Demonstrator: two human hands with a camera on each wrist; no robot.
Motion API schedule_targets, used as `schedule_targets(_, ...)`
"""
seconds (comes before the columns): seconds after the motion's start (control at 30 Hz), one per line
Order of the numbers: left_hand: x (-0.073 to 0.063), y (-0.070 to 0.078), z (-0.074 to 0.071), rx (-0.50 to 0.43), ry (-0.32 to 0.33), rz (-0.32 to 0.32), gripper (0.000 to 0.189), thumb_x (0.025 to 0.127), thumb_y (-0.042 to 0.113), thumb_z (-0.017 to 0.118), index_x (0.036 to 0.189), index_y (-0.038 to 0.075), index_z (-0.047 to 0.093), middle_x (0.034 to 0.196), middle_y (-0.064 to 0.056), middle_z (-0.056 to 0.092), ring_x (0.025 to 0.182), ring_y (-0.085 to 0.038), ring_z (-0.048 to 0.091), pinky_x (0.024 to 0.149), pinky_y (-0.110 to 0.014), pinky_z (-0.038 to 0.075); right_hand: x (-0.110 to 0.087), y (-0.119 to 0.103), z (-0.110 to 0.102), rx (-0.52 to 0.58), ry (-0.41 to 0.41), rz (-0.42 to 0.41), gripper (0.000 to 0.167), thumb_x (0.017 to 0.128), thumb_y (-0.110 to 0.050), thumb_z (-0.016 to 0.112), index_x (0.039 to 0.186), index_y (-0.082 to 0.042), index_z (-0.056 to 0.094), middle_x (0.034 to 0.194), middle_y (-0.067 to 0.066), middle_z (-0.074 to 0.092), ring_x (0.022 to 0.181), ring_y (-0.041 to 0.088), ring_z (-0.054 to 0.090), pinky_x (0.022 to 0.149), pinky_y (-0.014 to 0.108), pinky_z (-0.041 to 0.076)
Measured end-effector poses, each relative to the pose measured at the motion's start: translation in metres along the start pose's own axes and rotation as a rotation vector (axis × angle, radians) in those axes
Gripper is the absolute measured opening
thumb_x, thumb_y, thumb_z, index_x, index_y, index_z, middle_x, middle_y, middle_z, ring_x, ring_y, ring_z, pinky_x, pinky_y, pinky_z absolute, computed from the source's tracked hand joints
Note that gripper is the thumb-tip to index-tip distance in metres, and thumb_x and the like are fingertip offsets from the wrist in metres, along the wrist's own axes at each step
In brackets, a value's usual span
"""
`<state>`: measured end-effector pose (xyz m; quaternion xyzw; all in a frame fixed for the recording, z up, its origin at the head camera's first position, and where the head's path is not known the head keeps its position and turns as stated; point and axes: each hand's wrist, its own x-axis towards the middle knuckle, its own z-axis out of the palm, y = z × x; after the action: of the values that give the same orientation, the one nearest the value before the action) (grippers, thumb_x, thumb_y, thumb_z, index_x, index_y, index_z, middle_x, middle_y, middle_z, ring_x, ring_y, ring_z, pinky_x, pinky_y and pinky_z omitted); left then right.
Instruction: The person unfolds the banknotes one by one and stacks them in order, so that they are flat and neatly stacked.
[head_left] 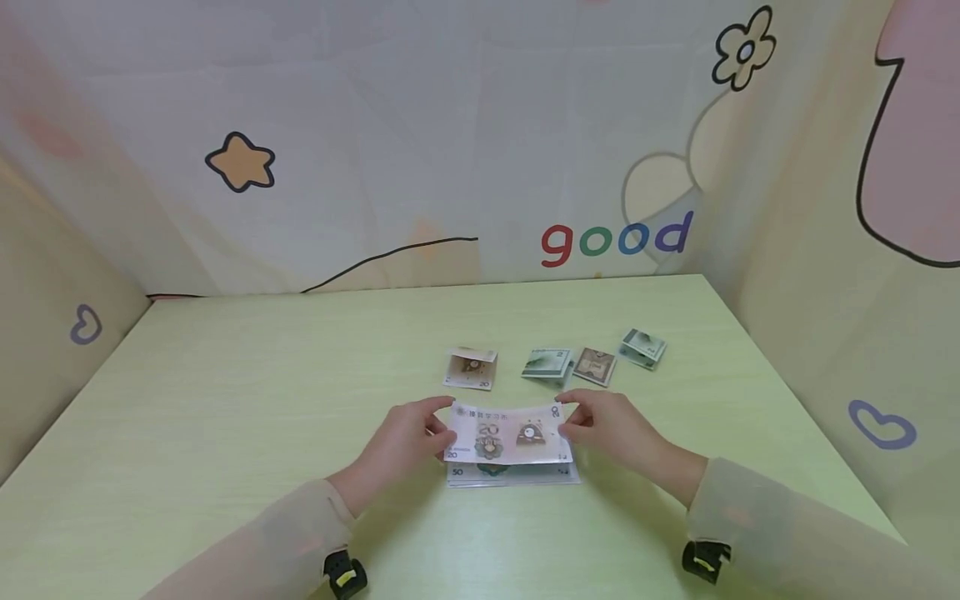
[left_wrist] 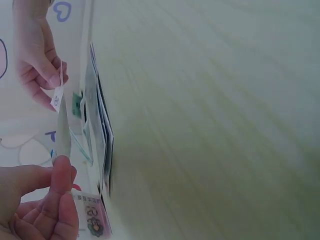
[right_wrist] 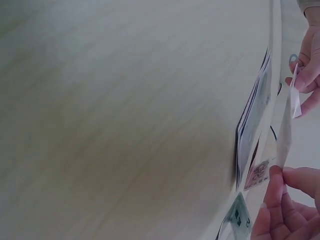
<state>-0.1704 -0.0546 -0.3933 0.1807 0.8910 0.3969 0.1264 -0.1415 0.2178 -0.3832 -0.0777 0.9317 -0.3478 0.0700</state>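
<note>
A pinkish 20 banknote [head_left: 517, 432] is stretched between both hands, its face toward the head camera. My left hand [head_left: 401, 437] pinches its left end between thumb and fingers. At the other end, the right hand [head_left: 618, 429] pinches the note the same way. Beneath it lies a small stack of flat banknotes [head_left: 517, 477] with a 50 on top, partly covered by the held note in the head view. The left wrist view shows the held note [left_wrist: 63, 130] edge-on, with a gap between it and the stack [left_wrist: 102, 130].
Behind the hands are several folded notes: a brownish 20 [head_left: 471, 371], a green note [head_left: 547, 364], a brown one [head_left: 596, 367] and another green one [head_left: 642, 348]. Printed cloth walls [head_left: 420, 167] enclose the pale wood-grain table [head_left: 225, 417] at the back and sides.
</note>
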Motion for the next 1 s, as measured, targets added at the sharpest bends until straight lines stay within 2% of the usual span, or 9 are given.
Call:
schedule_targets(0.1,0.0,0.0,0.002,0.043,-0.017,0.017,0.051,0.085,0.003,0.065,0.132,-0.002,0.048,0.073,0.0,0.061,0.059,-0.012,0.057,0.051,-0.024,0.042,0.002,0.003,0.001,-0.026,-0.012,0.007,0.046,0.083,-0.006,0.068,0.126,-0.001,0.054,0.075,-0.003,0.06,0.068,0.013,0.051,0.061,0.026,0.045)
schedule_targets(0.2,0.001,0.0,0.004,0.08,-0.033,0.025,0.051,0.084,0.002,0.065,0.132,-0.003,0.048,0.072,0.001,0.061,0.059,-0.011,0.056,0.049,-0.023,0.04,0.003,0.004,0.002,-0.054,-0.026,0.003,0.041,0.084,-0.006,0.068,0.123,-0.005,0.057,0.076,-0.003,0.06,0.068,0.013,0.052,0.062,0.026,0.046)
schedule_targets(0.43,0.004,0.0,0.011,0.174,-0.083,-0.026,0.05,0.084,0.004,0.067,0.131,-0.001,0.049,0.073,0.0,0.06,0.059,-0.011,0.052,0.049,-0.022,0.04,0.001,0.002,0.01,-0.199,-0.047,-0.049,0.035,0.086,-0.005,0.064,0.12,-0.011,0.059,0.082,-0.002,0.062,0.072,0.012,0.054,0.065,0.028,0.046)
schedule_targets(0.57,0.006,0.001,0.014,0.242,-0.086,-0.024,0.05,0.084,0.007,0.068,0.13,-0.002,0.05,0.072,0.001,0.059,0.059,-0.011,0.051,0.049,-0.022,0.039,0.001,0.003,0.014,-0.294,-0.041,-0.09,0.024,0.085,-0.003,0.065,0.108,-0.01,0.068,0.094,0.002,0.068,0.086,0.018,0.062,0.076,0.035,0.05)
schedule_targets(0.67,0.008,0.003,0.015,0.287,-0.094,-0.018,0.048,0.085,0.008,0.068,0.129,-0.003,0.051,0.07,0.001,0.056,0.06,-0.011,0.05,0.05,-0.021,0.038,0.001,0.004,0.016,-0.33,-0.045,-0.109,0.02,0.085,-0.003,0.065,0.103,-0.009,0.072,0.102,0.003,0.068,0.098,0.023,0.062,0.085,0.039,0.048)
schedule_targets(0.8,0.008,0.007,0.015,0.341,-0.115,0.0,0.027,0.084,0.008,0.068,0.109,-0.002,0.062,0.065,0.001,0.053,0.057,-0.01,0.048,0.049,-0.02,0.036,0.002,0.005,0.016,-0.336,-0.074,-0.107,0.02,0.085,-0.004,0.065,0.104,-0.008,0.071,0.103,0.004,0.068,0.1,0.024,0.061,0.086,0.04,0.048)
schedule_targets(0.9,0.008,0.01,0.015,0.373,-0.121,0.005,0.011,0.084,0.007,0.068,0.09,0.003,0.061,0.063,0.0,0.053,0.055,-0.01,0.047,0.048,-0.02,0.035,0.001,0.002,0.015,-0.348,-0.103,-0.092,0.02,0.085,-0.007,0.066,0.104,-0.01,0.071,0.104,0.003,0.068,0.101,0.023,0.061,0.087,0.039,0.048)
schedule_targets(1.0,0.008,0.012,0.015,0.4,-0.108,0.016,0.015,0.083,0.007,0.068,0.096,0.001,0.061,0.069,-0.002,0.056,0.056,-0.011,0.047,0.049,-0.021,0.036,0.0,-0.004,0.013,-0.412,-0.156,-0.075,0.022,0.084,-0.012,0.069,0.106,-0.012,0.071,0.099,0.002,0.067,0.09,0.02,0.061,0.078,0.036,0.049)
